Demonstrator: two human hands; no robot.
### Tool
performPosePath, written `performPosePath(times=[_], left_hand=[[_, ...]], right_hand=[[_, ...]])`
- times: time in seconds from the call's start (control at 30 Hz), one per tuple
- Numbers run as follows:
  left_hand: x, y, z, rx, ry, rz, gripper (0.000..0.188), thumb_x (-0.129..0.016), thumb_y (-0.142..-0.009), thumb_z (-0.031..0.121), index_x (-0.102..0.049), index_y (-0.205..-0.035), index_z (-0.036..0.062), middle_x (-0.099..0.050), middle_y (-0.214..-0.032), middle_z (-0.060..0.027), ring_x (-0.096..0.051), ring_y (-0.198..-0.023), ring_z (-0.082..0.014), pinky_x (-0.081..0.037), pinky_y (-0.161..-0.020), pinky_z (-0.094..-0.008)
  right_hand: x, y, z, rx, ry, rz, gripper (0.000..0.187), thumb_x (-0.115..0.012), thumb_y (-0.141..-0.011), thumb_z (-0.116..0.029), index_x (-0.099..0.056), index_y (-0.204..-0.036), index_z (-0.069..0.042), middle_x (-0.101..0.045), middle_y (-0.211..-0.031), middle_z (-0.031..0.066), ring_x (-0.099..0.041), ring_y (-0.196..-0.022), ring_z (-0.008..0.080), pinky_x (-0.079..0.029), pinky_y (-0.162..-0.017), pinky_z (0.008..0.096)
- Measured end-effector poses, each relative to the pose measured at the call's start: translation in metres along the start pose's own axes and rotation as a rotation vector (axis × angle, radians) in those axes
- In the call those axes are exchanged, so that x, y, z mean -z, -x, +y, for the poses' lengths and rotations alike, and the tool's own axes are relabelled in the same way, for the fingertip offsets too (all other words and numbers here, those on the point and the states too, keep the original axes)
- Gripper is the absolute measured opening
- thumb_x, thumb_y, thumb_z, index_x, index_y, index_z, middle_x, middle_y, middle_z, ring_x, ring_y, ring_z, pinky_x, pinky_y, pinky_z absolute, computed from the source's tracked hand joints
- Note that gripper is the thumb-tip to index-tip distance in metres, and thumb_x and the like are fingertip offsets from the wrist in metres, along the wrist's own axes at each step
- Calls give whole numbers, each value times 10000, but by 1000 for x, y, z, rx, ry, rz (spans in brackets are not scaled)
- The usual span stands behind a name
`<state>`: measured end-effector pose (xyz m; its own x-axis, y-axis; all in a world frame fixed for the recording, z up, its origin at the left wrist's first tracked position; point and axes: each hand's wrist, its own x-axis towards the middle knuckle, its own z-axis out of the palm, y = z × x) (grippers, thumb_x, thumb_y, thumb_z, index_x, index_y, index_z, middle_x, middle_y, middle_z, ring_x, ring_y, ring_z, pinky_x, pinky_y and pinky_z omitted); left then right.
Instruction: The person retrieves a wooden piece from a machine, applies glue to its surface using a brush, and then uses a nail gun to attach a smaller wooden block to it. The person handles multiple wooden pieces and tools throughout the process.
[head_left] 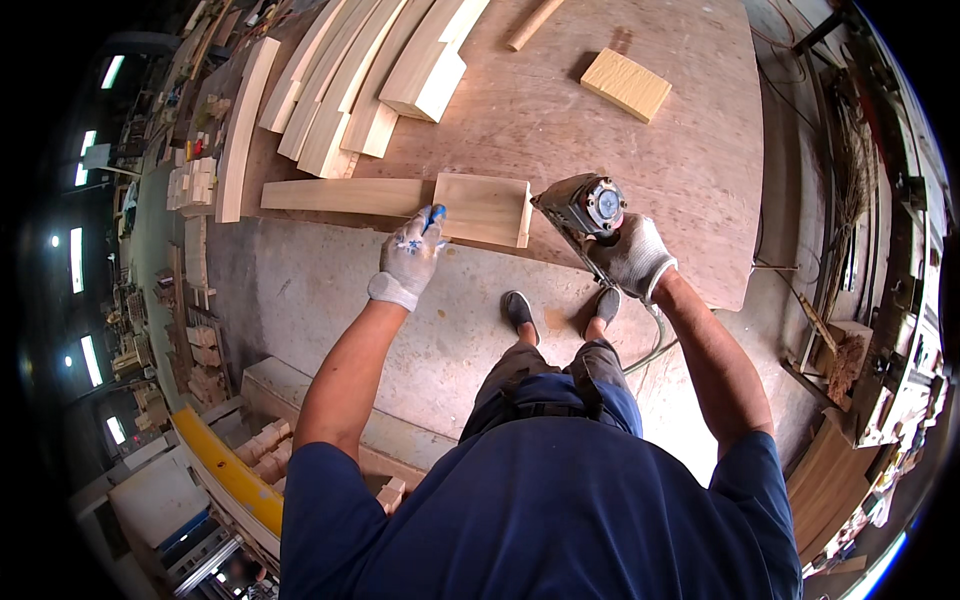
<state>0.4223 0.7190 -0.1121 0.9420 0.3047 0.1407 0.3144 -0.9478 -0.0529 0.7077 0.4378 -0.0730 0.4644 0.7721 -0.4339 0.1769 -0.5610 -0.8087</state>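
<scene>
A long pale wooden piece (340, 195), with a thicker block (484, 208) at its right end, lies along the table's near edge. My left hand (410, 252), in a white glove with blue marks, grips this piece at its near side, fingers pressed together beside the block. In my gloved right hand (638, 257) is an air nail gun (585, 208) with a round metal cap. Its nose points left, close to the block's right end. Whether the nose touches the wood I cannot tell. My right fingers are partly hidden behind the tool.
Several similar wooden pieces (345, 100) lie side by side at the far left of the table (690, 160). A yellowish block (626, 85) and a wooden stick (535, 22) lie farther back. A hose (655, 345) hangs below the nail gun. Stacked timber (205, 345) stands at left.
</scene>
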Motion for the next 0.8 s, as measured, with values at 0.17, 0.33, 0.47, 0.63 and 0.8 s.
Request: performPosePath(times=[0.17,0.33,0.47,0.63,0.8], left_hand=[[0,-1,0,-7,5,-1,498,-784,-903,210,-694,-1385,124,-701,-1386,-148,-741,-1091,-310,-611,-911,-432],[-1,1,-1,-10,1,10,479,-772,-912,216,-694,-1375,123,-700,-1383,-156,-745,-1059,-314,-610,-889,-441],[0,0,-1,-6,16,3,487,-782,-907,218,-692,-1376,123,-700,-1383,-153,-744,-1065,-316,-608,-895,-439],[-1,0,-1,-9,22,12,494,-787,-909,227,-687,-1383,129,-698,-1387,-151,-743,-1071,-320,-608,-905,-437],[-2,1,-1,9,10,-4,488,-789,-909,226,-689,-1377,129,-697,-1387,-153,-745,-1064,-323,-612,-895,-439]], right_hand=[[-3,-4,11,61,17,50,311,-776,-887,-251,-739,-1008,33,-736,-733,153,-746,-685,207,-583,-656,383],[4,11,-3,30,-41,6,306,-779,-884,-226,-730,-1032,38,-742,-754,144,-726,-686,187,-583,-663,377],[-1,14,6,44,-30,9,288,-777,-883,-194,-730,-1038,44,-741,-760,130,-708,-680,152,-582,-655,356],[-4,18,5,-3,-87,-23,279,-779,-878,-172,-727,-1035,52,-734,-743,115,-707,-667,145,-588,-638,349],[-5,19,5,23,-60,-31,270,-780,-885,-173,-727,-1026,51,-732,-734,102,-711,-671,140,-587,-630,346]])
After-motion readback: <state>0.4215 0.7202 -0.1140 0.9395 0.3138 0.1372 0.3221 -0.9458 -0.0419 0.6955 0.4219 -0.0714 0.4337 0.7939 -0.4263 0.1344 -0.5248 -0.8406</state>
